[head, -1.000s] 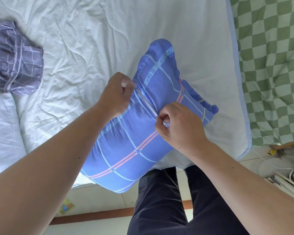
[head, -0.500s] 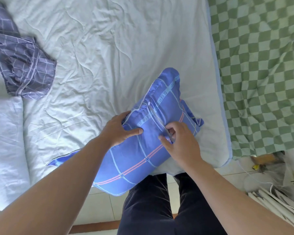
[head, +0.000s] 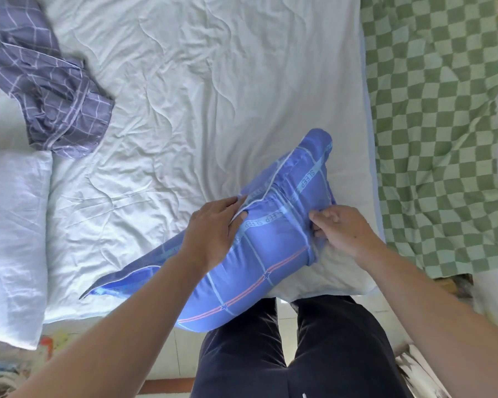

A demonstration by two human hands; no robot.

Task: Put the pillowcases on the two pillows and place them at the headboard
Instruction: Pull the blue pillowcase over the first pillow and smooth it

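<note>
A pillow in a blue pillowcase with pale lines, pink stripes and the word SLEEP lies across the near edge of the bed. My left hand pinches the piped edge of the case's back flap, thumb tucked under it. My right hand grips bunched blue fabric at the pillow's right end. A bare white pillow lies at the left of the bed. Beyond it sits a crumpled grey checked pillowcase.
The white quilted bed cover spreads behind the pillow. A green and white checked blanket covers the right side. My dark trousers stand against the bed's near edge, over a tiled floor with clutter at both lower corners.
My right hand has moved from the middle of the flap opening to the pillow's right end. My left hand now pinches the flap edge. The pillow has sunk lower and turned flatter.
</note>
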